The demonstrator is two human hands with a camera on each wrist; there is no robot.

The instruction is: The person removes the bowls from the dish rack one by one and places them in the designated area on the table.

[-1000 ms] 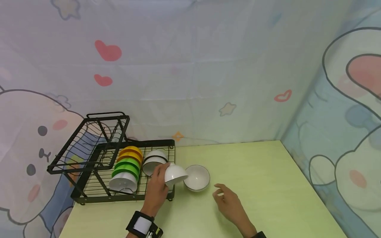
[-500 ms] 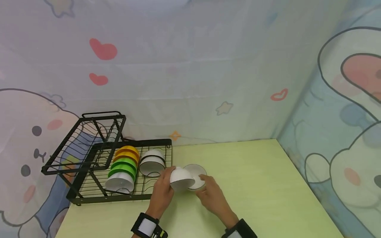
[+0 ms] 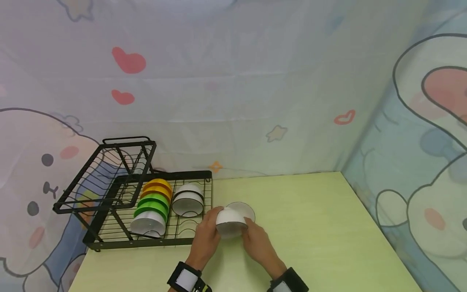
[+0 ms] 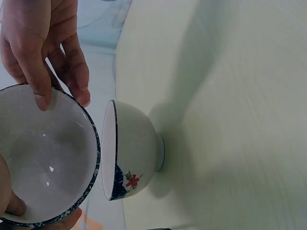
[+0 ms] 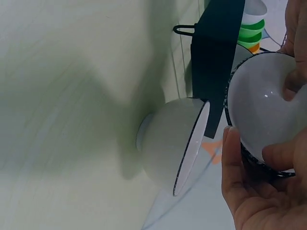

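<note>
Both hands hold a white bowl (image 3: 231,227) with a dark speckled rim, tipped so that its inside faces both wrist cameras. My left hand (image 3: 207,233) pinches its left side, thumb inside the rim and fingers outside. On the opposite side my right hand (image 3: 260,243) grips the rim, its thumb (image 5: 278,155) against the inner wall. Just behind the held bowl, a second white bowl (image 4: 136,148) stands upright on the table, with a red flower and blue patch on its outside. In the head view the held bowl partly covers it.
To the left stands a black two-tier dish rack (image 3: 146,242). Its lower tier bears a row of tilted yellow, green (image 3: 154,200) and white bowls, and more white bowls (image 3: 187,202) on the right. A printed cloth (image 3: 233,101) hangs behind the table (image 3: 310,227).
My left hand has carried the bowl right, away from the rack. My right hand has come in from the right and taken hold of the bowl's other side.
</note>
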